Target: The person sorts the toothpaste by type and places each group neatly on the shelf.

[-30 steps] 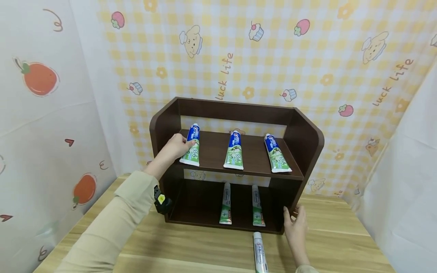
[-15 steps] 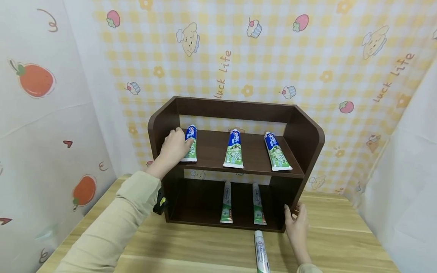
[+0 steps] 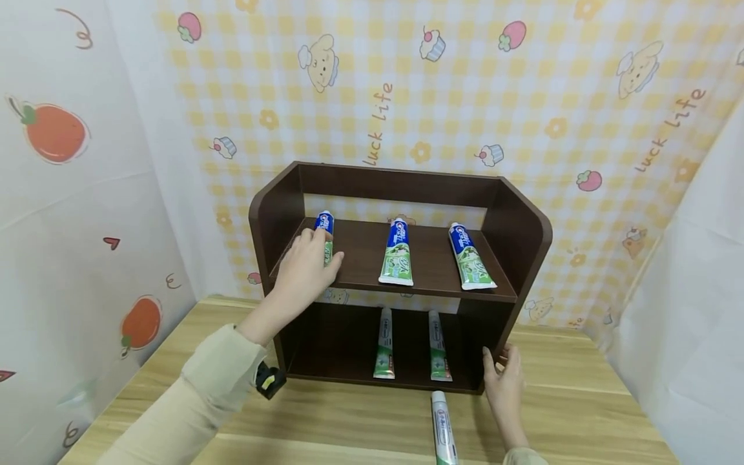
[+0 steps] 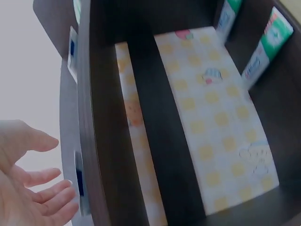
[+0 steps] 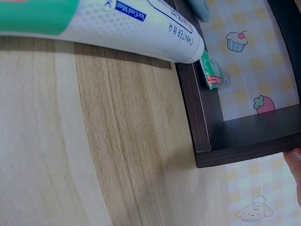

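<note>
My left hand (image 3: 303, 270) is over the left end of the upper shelf, fingers apart and partly hiding a blue-and-green toothpaste tube (image 3: 325, 221). In the left wrist view its fingers are loosely spread beside the tube's edge (image 4: 81, 186), curled round nothing. Two matching toothpaste tubes lie at the middle (image 3: 398, 252) and right (image 3: 471, 258) of that shelf. Low on the dark brown shelf unit's (image 3: 526, 245) right side, my right hand (image 3: 504, 387) grips the side panel, thumb at the inner face and fingers outside.
Two grey-and-green toothpaste tubes, one central (image 3: 385, 345) and one further right (image 3: 439, 349), lie on the lower shelf. Another white-and-green tube (image 3: 444, 429) lies on the wooden table (image 3: 325, 426) before the unit. A checked cloth (image 3: 465, 116) hangs behind.
My left hand has released the left toothpaste tube and drawn back toward me with its fingers loosened. The tube sits slightly further left. My right hand stays at the side panel.
</note>
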### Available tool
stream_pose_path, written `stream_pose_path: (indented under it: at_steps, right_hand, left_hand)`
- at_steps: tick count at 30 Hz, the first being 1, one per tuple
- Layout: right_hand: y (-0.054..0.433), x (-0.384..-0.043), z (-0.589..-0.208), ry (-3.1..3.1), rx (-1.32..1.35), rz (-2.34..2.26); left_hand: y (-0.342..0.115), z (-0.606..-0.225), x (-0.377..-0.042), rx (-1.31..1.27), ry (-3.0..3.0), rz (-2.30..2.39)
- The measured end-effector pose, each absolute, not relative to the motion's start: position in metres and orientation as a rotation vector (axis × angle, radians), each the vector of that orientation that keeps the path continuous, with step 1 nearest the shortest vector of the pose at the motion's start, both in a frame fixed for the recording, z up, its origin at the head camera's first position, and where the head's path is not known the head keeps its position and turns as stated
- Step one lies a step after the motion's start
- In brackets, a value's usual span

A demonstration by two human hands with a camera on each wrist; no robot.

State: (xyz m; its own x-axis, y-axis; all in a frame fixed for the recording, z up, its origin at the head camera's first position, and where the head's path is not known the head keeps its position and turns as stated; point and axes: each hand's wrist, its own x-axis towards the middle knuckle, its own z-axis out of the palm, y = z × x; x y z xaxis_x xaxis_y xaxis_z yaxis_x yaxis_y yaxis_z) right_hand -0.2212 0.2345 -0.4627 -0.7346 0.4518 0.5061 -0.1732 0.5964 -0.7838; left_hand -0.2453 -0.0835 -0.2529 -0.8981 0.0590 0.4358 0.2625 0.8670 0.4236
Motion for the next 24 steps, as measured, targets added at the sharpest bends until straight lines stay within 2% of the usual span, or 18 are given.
stream_pose_path:
  at_steps: [12, 24]
  right_hand:
    - [0.236, -0.225, -0.462, -2.115, -0.229, 1.141]
    - [0.236, -0.226, -0.465, -2.112, -0.249, 1.141]
  left_hand:
    - [-0.074, -0.310, -0.206, -0.512, -2.286, -0.731]
    - [-0.035, -0.383, -0.181, -0.520, -2.410, -0.926]
